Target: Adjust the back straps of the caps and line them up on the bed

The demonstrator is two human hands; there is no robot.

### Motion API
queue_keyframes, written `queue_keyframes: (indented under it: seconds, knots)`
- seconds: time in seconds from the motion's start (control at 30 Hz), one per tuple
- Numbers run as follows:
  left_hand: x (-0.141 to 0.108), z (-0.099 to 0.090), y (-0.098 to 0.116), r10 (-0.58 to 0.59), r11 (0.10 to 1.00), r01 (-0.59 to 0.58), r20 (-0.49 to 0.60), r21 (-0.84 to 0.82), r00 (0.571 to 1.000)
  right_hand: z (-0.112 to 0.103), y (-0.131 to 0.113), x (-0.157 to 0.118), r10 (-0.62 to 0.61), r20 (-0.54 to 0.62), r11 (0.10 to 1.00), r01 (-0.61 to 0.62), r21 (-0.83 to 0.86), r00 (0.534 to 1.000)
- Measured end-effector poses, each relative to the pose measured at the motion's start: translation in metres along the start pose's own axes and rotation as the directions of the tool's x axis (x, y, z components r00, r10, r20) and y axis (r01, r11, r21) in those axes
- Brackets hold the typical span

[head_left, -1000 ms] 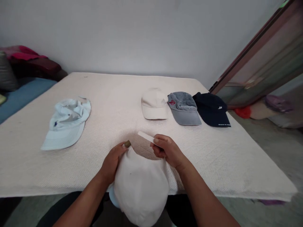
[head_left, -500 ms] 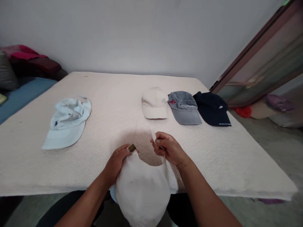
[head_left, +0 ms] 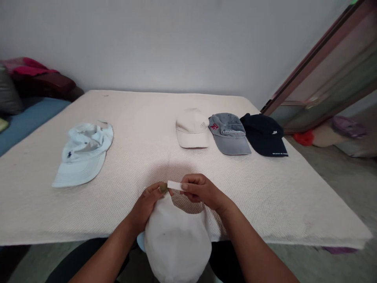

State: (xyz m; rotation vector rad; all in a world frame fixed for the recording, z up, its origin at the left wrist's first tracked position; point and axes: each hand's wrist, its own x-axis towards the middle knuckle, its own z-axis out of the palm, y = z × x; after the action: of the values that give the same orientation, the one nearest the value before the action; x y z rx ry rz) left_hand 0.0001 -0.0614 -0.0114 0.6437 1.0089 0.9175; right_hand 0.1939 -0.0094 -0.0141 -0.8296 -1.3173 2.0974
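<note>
A white cap (head_left: 178,243) hangs at the near table edge, its back opening facing away from me. My left hand (head_left: 149,204) pinches the brass-coloured buckle (head_left: 163,188) at the left side of that opening. Between the thumb and fingers of my right hand (head_left: 203,192) is the cap's white strap (head_left: 175,185). The strap's free end points left and meets the buckle; whether it has entered it I cannot tell. A sliver of light blue (head_left: 141,240) shows at the cap's lower left.
On the white-covered table (head_left: 138,118) lie a pale blue cap (head_left: 85,153) at left and, at right, a cream cap (head_left: 193,129), a grey cap (head_left: 229,133) and a navy cap (head_left: 265,135) side by side. A wall rises behind.
My right hand has moved left and slightly nearer to me. The strap has swung from pointing upward to lying level, its end now at the buckle. The left hand has barely moved.
</note>
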Motion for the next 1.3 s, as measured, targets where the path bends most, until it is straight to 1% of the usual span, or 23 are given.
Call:
queue_keyframes:
  seconds: [0.1,0.3,0.53,0.67,0.77,0.97,1.03,1.13,1.17,1.3]
  knots:
    - [0.0007,-0.0001,-0.0014,0.003,1.0,-0.004,-0.015,-0.017,1.0,-0.0007,0.0006,0.0002,0.013,-0.003,0.999,-0.013,-0.031,1.0]
    - [-0.0005,-0.0016,-0.0014,-0.013,0.999,0.013,-0.016,0.035,1.0,-0.0038,0.0027,-0.0003,-0.006,-0.039,1.0,0.006,-0.018,0.999]
    - [0.0011,-0.0025,-0.0039,-0.004,0.999,0.005,-0.019,0.045,1.0,0.0003,0.0003,-0.0006,0.032,-0.008,0.999,-0.032,-0.015,0.999]
    - [0.0003,0.0005,-0.0005,0.015,0.993,-0.012,-0.025,0.118,1.0,-0.0005,-0.0016,-0.0024,0.042,0.009,0.999,-0.042,-0.027,0.999]
    - [-0.0008,0.0018,0.0016,0.032,0.986,-0.031,-0.003,0.163,0.999,-0.0034,-0.0029,-0.0044,0.052,0.038,0.998,-0.05,-0.048,0.998]
    - [-0.0012,-0.0001,-0.0002,-0.003,0.98,0.001,0.009,0.198,1.0,-0.0047,-0.0035,-0.0063,0.069,0.055,0.995,-0.065,-0.072,0.996]
    - [-0.0018,0.0001,0.0006,0.022,0.977,-0.028,0.031,0.213,0.999,-0.0041,-0.0035,-0.0064,0.063,0.058,0.996,-0.06,-0.059,0.996]
    - [-0.0029,0.0014,0.0029,0.08,0.969,-0.1,0.097,0.225,0.992,-0.004,-0.0047,-0.007,0.079,0.068,0.996,-0.077,-0.037,0.995]
    - [-0.0032,0.0018,0.0034,0.08,0.97,-0.102,0.11,0.22,0.991,-0.0042,-0.0052,-0.0073,0.087,0.072,0.996,-0.085,-0.03,0.994]
    - [-0.0024,0.0015,0.0026,-0.003,0.979,-0.017,0.099,0.205,0.995,-0.0053,-0.0063,-0.0078,0.101,0.094,0.995,-0.1,-0.007,0.991]
